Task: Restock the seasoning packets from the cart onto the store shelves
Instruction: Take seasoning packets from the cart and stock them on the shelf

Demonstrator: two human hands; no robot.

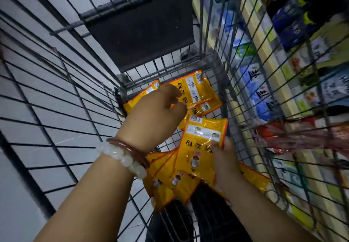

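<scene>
Packets (196, 158) — yellow, orange-edged

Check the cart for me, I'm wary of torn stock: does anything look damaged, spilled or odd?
Nothing stands out. The yellow packets lie loose at the cart's far end, none visibly torn or leaking. The right hand holds a fanned stack; the left hand reaches toward the loose ones.
</scene>
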